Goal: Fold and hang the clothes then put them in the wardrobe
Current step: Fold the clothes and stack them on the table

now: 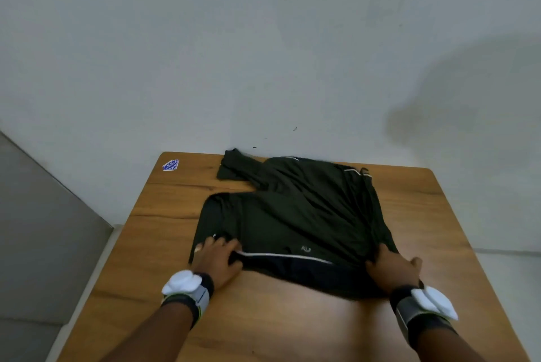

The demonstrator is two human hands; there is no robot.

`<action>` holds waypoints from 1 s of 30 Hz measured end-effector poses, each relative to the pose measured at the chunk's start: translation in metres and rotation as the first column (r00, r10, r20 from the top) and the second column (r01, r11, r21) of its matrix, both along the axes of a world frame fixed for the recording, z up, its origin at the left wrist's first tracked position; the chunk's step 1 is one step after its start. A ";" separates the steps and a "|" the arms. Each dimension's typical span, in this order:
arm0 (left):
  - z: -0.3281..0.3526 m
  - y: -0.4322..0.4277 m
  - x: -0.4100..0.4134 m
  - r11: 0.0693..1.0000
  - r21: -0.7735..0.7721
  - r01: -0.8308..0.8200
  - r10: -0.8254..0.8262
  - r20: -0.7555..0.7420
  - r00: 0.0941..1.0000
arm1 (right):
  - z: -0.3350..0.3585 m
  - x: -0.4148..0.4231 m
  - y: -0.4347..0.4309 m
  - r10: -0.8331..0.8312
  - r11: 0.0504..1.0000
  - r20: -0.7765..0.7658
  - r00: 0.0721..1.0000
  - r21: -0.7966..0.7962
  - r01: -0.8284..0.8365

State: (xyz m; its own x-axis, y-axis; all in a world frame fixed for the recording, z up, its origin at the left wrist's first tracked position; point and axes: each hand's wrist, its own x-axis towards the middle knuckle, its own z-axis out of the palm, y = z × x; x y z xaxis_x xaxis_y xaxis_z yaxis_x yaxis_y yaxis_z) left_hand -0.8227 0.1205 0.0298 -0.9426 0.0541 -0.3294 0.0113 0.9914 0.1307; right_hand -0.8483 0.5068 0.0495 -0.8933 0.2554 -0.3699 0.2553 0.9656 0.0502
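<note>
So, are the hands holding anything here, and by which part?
Both grip the dark green garment at its near edge: left hand near the left corner, right hand at the right corner.

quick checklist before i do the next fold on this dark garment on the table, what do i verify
1. Grip of the left hand on the near left edge of the dark garment: ok, its fingers curl on the fabric.
2. Grip of the right hand at the near right corner: ok.
3. Garment fully on the wooden table: ok.
4. Fabric smooth: not ok, creases run across the middle.
5. The sleeve folded in: not ok, it sticks out at the far left.
6. The blue sticker clear of the cloth: ok.
</note>
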 end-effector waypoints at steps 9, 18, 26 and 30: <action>0.005 -0.004 0.012 0.997 0.037 -0.061 0.070 -0.336 0.939 | -0.007 0.002 -0.005 0.056 0.957 -0.341 0.938 -0.250 -0.148; 0.014 -0.013 0.050 0.984 -0.038 -0.175 0.179 0.232 0.956 | -0.032 0.014 -0.017 -0.164 0.985 -0.244 0.956 -0.089 0.147; 0.051 0.006 -0.004 0.972 -0.054 -0.230 0.234 0.343 0.910 | -0.030 -0.014 -0.063 0.020 0.980 -0.406 0.914 -0.173 -0.098; 0.041 0.054 -0.065 0.839 0.429 -0.334 0.357 0.028 0.934 | -0.025 -0.043 -0.089 0.178 0.905 -0.422 0.889 -0.283 -0.316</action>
